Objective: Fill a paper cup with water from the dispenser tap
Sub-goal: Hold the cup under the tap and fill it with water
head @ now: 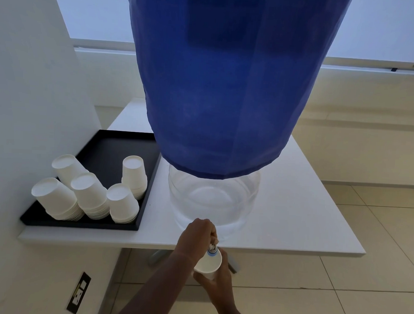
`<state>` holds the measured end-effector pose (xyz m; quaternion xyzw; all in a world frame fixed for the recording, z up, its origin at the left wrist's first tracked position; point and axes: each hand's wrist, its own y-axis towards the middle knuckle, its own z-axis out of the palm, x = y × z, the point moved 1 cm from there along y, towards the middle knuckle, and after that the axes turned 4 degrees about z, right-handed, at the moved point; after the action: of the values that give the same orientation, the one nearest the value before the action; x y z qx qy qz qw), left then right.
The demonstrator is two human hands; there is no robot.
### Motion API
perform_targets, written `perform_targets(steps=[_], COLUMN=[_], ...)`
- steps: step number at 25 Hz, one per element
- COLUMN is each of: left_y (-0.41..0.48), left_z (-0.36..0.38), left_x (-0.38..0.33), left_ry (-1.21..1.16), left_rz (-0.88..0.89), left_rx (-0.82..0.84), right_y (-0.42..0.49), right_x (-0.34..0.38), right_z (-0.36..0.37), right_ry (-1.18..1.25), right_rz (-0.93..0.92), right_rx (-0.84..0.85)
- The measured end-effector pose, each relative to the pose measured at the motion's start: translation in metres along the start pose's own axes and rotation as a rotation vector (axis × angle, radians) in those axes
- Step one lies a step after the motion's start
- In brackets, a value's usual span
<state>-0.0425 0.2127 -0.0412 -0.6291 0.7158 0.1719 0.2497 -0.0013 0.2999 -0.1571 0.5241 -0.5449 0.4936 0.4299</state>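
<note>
A white table (306,210) is seen from above, with a large water dispenser (213,198) stood near the middle of its front edge; the upper body is draped in a blue cloth cover (224,85), and the clear lower section is left exposed. The tap (212,249), white with a blue ring, projects just past the front edge of the table. The left hand (196,235) is closed around the tap from above. A paper cup (209,262) is held directly beneath the tap, upright and slightly tilted, below the table's front edge; it is clasped from underneath by the right hand (218,287). The two hands are close together, one above the other. Whether water is running cannot be told. A black tray (110,149) is set at the table's front left corner, carrying five stacks of inverted paper cups (91,194). A wall socket (79,293) is noted low on the left wall.
</note>
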Motion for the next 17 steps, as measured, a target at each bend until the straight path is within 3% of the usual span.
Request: perform_targets(steps=[17], left_y=[-0.001], left_z=[-0.007], left_x=[0.0], left_ry=[-0.052], left_rz=[-0.009], left_rx=[0.023], right_y=[0.001], right_x=[-0.012], right_z=[-0.003], right_ry=[0.017], right_rz=[-0.055], right_rx=[-0.053])
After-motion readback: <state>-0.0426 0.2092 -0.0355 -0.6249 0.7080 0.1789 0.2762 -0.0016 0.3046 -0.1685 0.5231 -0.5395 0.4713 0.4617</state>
